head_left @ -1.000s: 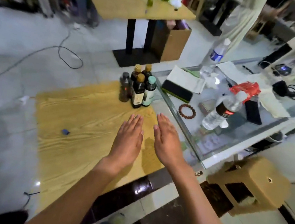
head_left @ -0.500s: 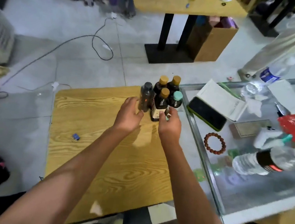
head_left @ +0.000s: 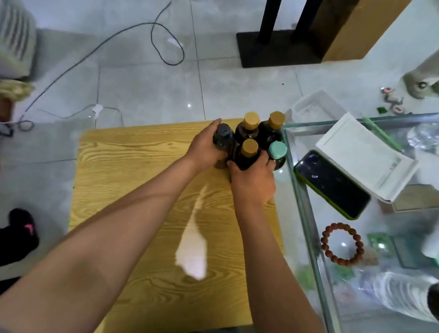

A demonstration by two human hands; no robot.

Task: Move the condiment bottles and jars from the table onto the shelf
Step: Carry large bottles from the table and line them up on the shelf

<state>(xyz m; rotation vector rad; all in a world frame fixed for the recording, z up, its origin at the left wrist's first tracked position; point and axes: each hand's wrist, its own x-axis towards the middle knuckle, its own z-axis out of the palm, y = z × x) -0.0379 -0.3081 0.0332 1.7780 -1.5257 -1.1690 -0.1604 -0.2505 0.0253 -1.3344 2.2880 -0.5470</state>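
We record a glass-topped case (head_left: 315,211) abutting the right edge of the wood-grain tabletop (head_left: 133,183), its metal-edged rim standing just beside the bottle cluster. On the glass lie a dark phone in a green case (head_left: 332,184), an open white booklet (head_left: 363,156), a ring of reddish-brown beads (head_left: 341,245) and clear plastic water bottles (head_left: 401,294). A black cable (head_left: 157,34) loops across the grey tiled floor beyond the tabletop, and a black table base (head_left: 277,49) stands further off. The task's items are five upright bottles grouped tightly at the far right corner of the tabletop: two rear dark bottles with tan caps (head_left: 251,120), a front dark bottle with a tan cap (head_left: 250,148), a teal-capped bottle (head_left: 277,150) at the right, and a smoky, dark-capped bottle (head_left: 223,136) at the left. All are round-bodied with glossy surfaces. The left hand (head_left: 206,148) is curled around the dark-capped bottle, fingers wrapping its far side. The right hand (head_left: 252,181) is curled around the front tan-capped bottle, thumb on its left side and fingers reaching between it and the teal-capped one. Both grips are closed on their bottles, which stand on the tabletop.
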